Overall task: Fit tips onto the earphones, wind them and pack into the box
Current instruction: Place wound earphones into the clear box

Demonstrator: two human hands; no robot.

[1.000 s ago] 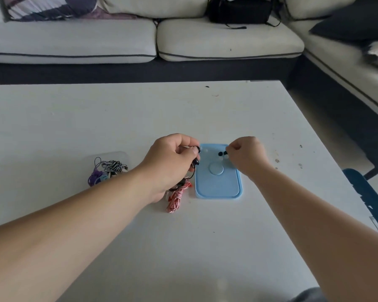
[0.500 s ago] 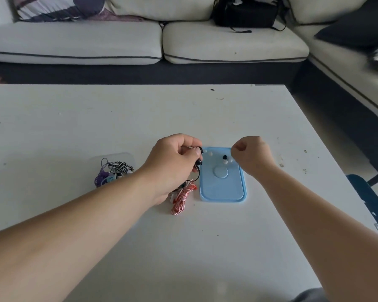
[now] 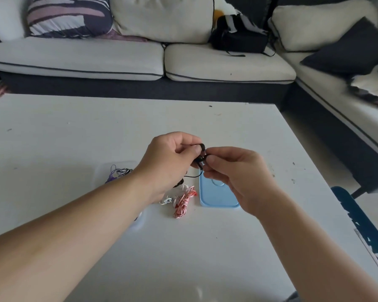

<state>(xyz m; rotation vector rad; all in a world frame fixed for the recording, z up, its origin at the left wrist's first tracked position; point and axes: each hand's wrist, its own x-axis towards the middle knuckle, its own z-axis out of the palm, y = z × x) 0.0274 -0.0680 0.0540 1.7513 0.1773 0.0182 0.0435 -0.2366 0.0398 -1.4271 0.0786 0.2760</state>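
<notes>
Two bare forearms reach forward over a white table (image 3: 183, 247). Nearest on it lies a wound red-and-white earphone bundle (image 3: 183, 204), just left of a flat blue lid (image 3: 216, 198).

Above the lid's far end the hands meet around the black earphones (image 3: 202, 147). The left hand (image 3: 170, 160) is curled, with thumb and forefinger pinched on one earbud. The right hand (image 3: 234, 175) has its fingers bent and its thumb and fingertips closed on the same earbud from the other side. Whether a tip sits between them is too small to tell. The thin black cable (image 3: 192, 176) droops from the grip down under the left hand.

Left of the hands, a clear box (image 3: 120, 168) holds purple and black-and-white earphones. Beyond the table stands a pale sofa (image 3: 118, 59) with a black bag (image 3: 238, 38) on it.
</notes>
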